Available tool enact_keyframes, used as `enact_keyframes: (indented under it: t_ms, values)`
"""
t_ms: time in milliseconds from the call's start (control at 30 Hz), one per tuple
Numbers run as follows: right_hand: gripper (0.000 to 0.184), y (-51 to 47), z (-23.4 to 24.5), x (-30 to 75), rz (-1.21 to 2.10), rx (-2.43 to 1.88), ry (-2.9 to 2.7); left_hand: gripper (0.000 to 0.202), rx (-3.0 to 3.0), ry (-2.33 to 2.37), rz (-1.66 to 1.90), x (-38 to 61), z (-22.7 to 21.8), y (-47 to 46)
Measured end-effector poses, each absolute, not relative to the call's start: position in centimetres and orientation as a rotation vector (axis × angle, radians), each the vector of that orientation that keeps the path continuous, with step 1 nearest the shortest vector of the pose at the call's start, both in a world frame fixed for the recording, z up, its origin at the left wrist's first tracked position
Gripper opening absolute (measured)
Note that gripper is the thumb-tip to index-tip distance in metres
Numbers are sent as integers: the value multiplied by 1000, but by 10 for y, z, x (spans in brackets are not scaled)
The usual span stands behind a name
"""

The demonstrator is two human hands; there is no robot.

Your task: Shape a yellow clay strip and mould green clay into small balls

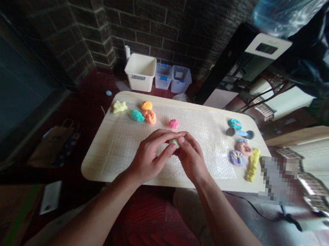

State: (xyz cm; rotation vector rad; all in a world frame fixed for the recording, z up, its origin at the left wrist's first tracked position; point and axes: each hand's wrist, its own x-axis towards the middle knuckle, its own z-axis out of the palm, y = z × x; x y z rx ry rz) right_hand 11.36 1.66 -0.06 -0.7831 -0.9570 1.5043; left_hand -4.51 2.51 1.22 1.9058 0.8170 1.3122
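My left hand (150,153) and my right hand (190,157) meet above the middle of a small wooden table (101,163). Together they pinch a small pale green lump of clay (175,142) between thumbs and fingertips. The hands hover over a sheet of bubble wrap (121,138) spread on the tabletop. A pink clay ball (173,123) lies just beyond my fingers.
Clay shapes sit at the back left: a yellow star (119,106), a teal piece (137,115), two orange pieces (148,111). More figures lie at the right, including a purple disc (237,158) and a yellow strip (253,169). Bins (140,71) stand on the floor behind.
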Motion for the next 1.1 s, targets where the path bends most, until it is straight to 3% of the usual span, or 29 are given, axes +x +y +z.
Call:
enact_keyframes:
  t_ms: [167,533,833,1100]
  values:
    - [25,15,0,114,1502,-783,-1003,28,1868,869,1361,-44,9,26]
    - [22,17,2,115,1434,-819,-959,32,1878,1039,1456,-47,3,28]
    - [28,15,3,112,1210,-968,-1086,29,1345,965,1368,-42,-3,31]
    - [23,16,-1,115,1326,-927,-1029,31,1036,780,1225,-40,-6,35]
